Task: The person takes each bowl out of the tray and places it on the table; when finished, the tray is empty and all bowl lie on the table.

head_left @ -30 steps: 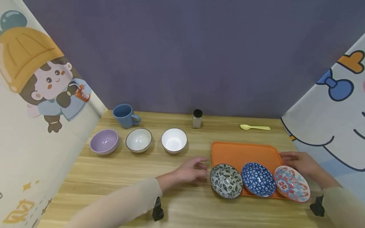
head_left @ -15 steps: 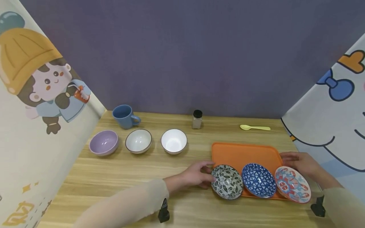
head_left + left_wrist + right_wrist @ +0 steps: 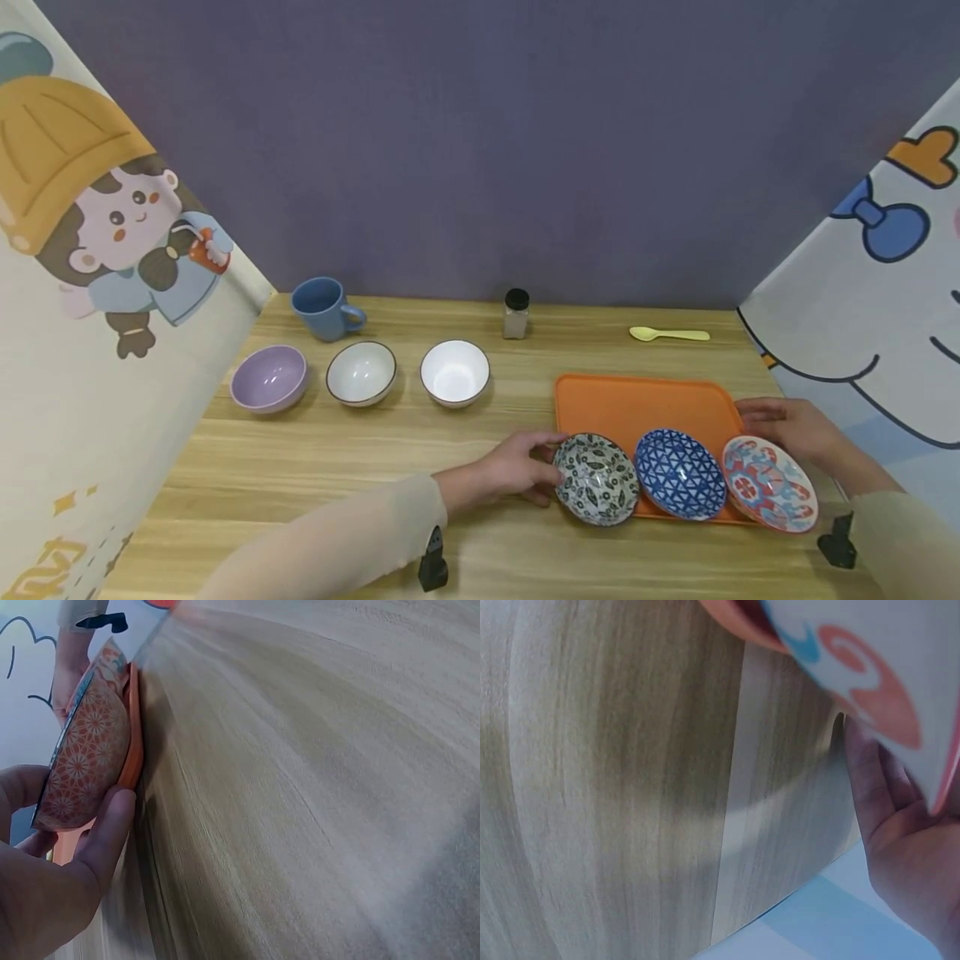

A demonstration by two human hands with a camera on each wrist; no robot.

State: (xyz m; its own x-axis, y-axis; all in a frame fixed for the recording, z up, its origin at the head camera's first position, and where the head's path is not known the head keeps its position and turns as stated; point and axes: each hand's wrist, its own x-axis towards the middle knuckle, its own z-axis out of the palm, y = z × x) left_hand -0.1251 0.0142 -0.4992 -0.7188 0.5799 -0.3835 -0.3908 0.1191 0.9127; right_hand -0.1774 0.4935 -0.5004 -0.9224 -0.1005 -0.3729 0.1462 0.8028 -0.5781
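An orange tray [image 3: 637, 404] lies on the wooden table at the right. Along its front side stand a bowl with dark leaves [image 3: 596, 479], a blue triangle-patterned bowl [image 3: 680, 473] and a red-and-blue floral bowl [image 3: 771, 483], overlapping its near edge. My left hand [image 3: 517, 468] holds the tray's left end, fingers and thumb around the leaf bowl's side; in the left wrist view the thumb [image 3: 109, 825] meets the tray edge [image 3: 133, 750]. My right hand [image 3: 791, 429] touches the tray's right edge beside the floral bowl; that bowl hides its thumb.
Left on the table are a purple bowl [image 3: 270, 379], a pale grey bowl [image 3: 362, 373], a white bowl [image 3: 455, 372] and a blue mug [image 3: 322, 308]. A black-capped jar [image 3: 516, 314] and a yellow spoon [image 3: 669, 334] lie near the back wall [image 3: 480, 150]. Printed side walls flank the table.
My left hand has moved right, from beside the tray to its left end, by the leaf bowl. My right hand, the tray and the bowls stay about where they were.
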